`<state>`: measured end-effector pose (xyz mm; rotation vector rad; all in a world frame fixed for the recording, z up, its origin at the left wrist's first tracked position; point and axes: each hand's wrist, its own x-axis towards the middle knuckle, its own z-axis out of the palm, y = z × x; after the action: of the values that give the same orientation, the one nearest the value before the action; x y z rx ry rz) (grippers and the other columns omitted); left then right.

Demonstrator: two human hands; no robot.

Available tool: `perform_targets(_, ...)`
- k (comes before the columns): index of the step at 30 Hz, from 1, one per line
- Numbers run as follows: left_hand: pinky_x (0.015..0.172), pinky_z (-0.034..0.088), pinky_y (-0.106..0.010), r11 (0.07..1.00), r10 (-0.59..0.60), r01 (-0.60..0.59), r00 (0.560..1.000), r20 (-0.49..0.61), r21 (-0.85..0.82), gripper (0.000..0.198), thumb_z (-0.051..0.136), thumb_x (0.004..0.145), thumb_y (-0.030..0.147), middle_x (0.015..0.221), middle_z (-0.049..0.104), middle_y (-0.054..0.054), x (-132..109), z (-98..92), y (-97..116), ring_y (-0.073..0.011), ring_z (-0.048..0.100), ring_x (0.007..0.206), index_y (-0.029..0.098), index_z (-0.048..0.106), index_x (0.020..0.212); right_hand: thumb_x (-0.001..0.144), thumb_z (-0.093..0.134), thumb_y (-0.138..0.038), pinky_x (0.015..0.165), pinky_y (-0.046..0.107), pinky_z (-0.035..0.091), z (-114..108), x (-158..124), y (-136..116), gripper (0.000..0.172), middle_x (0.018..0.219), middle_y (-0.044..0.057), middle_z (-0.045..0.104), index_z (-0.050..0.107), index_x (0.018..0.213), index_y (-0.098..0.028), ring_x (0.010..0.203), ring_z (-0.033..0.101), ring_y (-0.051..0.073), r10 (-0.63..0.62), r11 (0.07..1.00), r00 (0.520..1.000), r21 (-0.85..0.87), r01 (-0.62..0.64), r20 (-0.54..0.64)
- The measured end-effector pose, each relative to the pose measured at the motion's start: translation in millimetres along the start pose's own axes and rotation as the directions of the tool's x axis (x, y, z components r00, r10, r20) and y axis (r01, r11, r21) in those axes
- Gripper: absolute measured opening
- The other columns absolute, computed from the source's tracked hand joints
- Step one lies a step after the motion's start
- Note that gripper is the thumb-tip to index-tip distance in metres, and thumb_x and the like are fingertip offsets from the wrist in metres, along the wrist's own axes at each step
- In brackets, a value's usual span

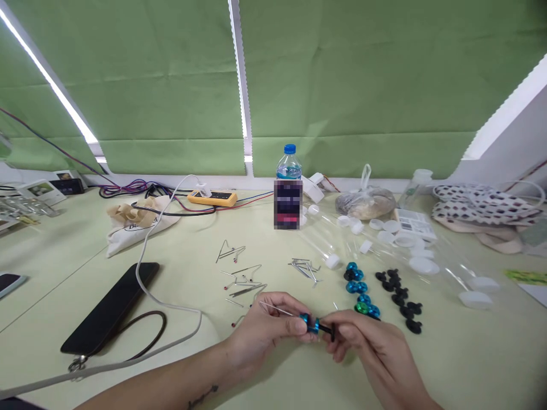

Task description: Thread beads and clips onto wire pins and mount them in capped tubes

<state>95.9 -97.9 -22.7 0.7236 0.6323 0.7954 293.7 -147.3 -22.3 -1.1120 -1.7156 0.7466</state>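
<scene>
My left hand point(271, 327) pinches a shiny blue spool-shaped part point(315, 324) between thumb and fingers. A thin bent metal wire point(276, 308) sticks out from its left end. On the other side, the fingers of my right hand point(370, 344) close around a black stemmed piece point(328, 329) lined up with the blue part; whether the two are joined I cannot tell. Beyond my right hand lie several blue parts point(356, 286), one green part point(361, 308) among them, and several black knob-like pieces point(399, 294). Thin metal rods and wires point(243, 279) are scattered past my left hand.
Short silver pins point(304, 267) lie mid-table. Clear tubes with white caps point(424, 265) spread at the right. A water bottle point(289, 165) stands at the back. Left are a black phone point(111, 307), a white cable point(171, 302), a cloth bag point(143, 225) and a yellow multimeter point(212, 197).
</scene>
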Motion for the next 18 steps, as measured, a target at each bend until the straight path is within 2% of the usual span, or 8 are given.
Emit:
perform_targets(2, 0.069, 0.053, -0.025, 0.999, 0.01, -0.01, 1.0, -0.007, -0.032, 0.023, 0.087, 0.062, 0.019, 0.073, 0.075, -0.008, 1.4, -2.0, 1.8, -0.014, 0.069, 0.063, 0.01, 0.074, 0.078, 0.098, 0.05, -0.028, 0.058, 0.019, 0.058, -1.2, 1.2, 0.6, 0.022, 0.078, 0.0, 0.07, 0.063, 0.116, -0.024, 0.062, 0.069, 0.012, -0.103, 0.988, 0.994, -0.116, 0.097, -0.045)
perform_targets(3, 0.068, 0.052, -0.023, 0.999, 0.013, -0.013, 1.0, -0.018, -0.046, 0.023, 0.087, 0.062, 0.019, 0.073, 0.075, -0.007, 1.9, -2.8, 2.8, -0.0129, 0.069, 0.063, 0.01, 0.074, 0.078, 0.096, 0.055, -0.027, 0.061, 0.02, 0.058, -1.3, 2.0, 1.0, 0.027, 0.085, 0.001, 0.071, 0.059, 0.122, -0.025, 0.066, 0.069, 0.012, -0.163, 0.971, 0.985, -0.184, 0.152, -0.048)
perform_targets(5, 0.068, 0.052, -0.021, 0.998, 0.011, -0.014, 0.999, -0.039, -0.061, 0.022, 0.087, 0.062, 0.019, 0.073, 0.074, -0.006, 2.3, -4.1, 4.5, -0.0115, 0.069, 0.063, 0.01, 0.074, 0.078, 0.093, 0.06, -0.022, 0.069, 0.022, 0.058, -0.9, 4.2, 1.7, 0.03, 0.096, 0.004, 0.07, 0.057, 0.123, -0.023, 0.075, 0.07, 0.014, -0.28, 0.914, 0.959, -0.313, 0.257, -0.03)
perform_targets(8, 0.067, 0.052, -0.021, 0.999, 0.005, -0.006, 1.0, -0.028, -0.038, 0.022, 0.087, 0.063, 0.018, 0.074, 0.075, -0.007, 1.9, -4.5, 5.6, -0.0121, 0.069, 0.063, 0.011, 0.074, 0.079, 0.096, 0.054, -0.017, 0.073, 0.022, 0.057, 0.0, 6.9, 2.5, 0.021, 0.097, 0.006, 0.07, 0.058, 0.115, -0.021, 0.08, 0.07, 0.015, -0.401, 0.833, 0.916, -0.419, 0.361, -0.01)
perform_targets(11, 0.067, 0.052, -0.022, 1.0, 0.014, -0.014, 1.0, -0.014, 0.002, 0.022, 0.087, 0.062, 0.018, 0.073, 0.075, -0.007, 1.5, -4.0, 5.6, -0.0133, 0.069, 0.063, 0.01, 0.074, 0.078, 0.098, 0.051, -0.022, 0.063, 0.02, 0.055, 0.0, 7.3, 2.7, 0.014, 0.086, 0.004, 0.071, 0.057, 0.111, -0.02, 0.069, 0.069, 0.013, -0.403, 0.826, 0.915, -0.43, 0.365, 0.003)
perform_targets(15, 0.066, 0.053, -0.024, 0.999, 0.024, -0.023, 1.0, -0.018, 0.049, 0.022, 0.087, 0.062, 0.019, 0.072, 0.075, -0.009, 1.9, -4.4, 4.7, -0.0151, 0.07, 0.062, 0.01, 0.074, 0.077, 0.098, 0.052, -0.028, 0.054, 0.021, 0.05, -1.5, 6.1, 2.0, 0.008, 0.075, 0.0, 0.068, 0.057, 0.101, -0.021, 0.058, 0.065, 0.012, -0.32, 0.865, 0.947, -0.396, 0.309, 0.041)
perform_targets(18, 0.067, 0.053, -0.025, 0.998, 0.017, -0.016, 1.0, -0.016, 0.055, 0.022, 0.087, 0.061, 0.018, 0.072, 0.075, -0.009, 2.7, -5.0, 4.3, -0.0151, 0.07, 0.062, 0.01, 0.074, 0.077, 0.099, 0.05, -0.029, 0.049, 0.023, 0.045, -4.1, 7.5, 0.0, 0.013, 0.067, -0.002, 0.063, 0.058, 0.093, -0.022, 0.053, 0.06, 0.012, -0.259, 0.88, 0.962, -0.391, 0.271, 0.085)
